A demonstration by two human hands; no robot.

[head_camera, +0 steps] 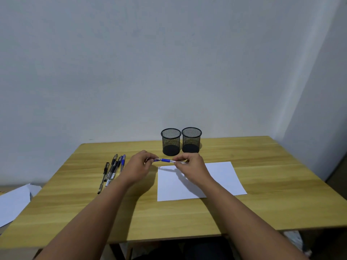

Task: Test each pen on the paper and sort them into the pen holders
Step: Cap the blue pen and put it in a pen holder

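Loose white sheets (13,203) lay off the left edge of the wooden worktop (262,184), lower than its surface. On the worktop's left part sat a bunch of pens (112,170), lying roughly side by side and pointing away from the person, some touching or overlapping; dark caps on most, blue caps on the two at the right of the bunch. Exact count was hard to tell.

Just right of the bunch, the left hand (138,166) was raised above the worktop, fingers curled, pinching the left end of a blue pen (166,160). The pen was held level, running left to right between both hands, above the near-left corner area of the paper's far edge. Blue grip section showed in the gap between the hands; clear barrel ran on to the right. Whether the cap was on or off could not be told, fingers covered that end.

The right hand (189,166) pinched the pen's right part, fingers curled round the barrel, with the tip end sticking out a little past them. Both forearms reached in from the near edge.

Under the right hand lay a white paper (221,177), flat on the worktop, with a small faint mark near its far-left corner.

Behind the hands, near the back edge, stood two black mesh pen holders, left holder (170,141) and right holder (191,140), upright, just beside each other. No pens showed in either.
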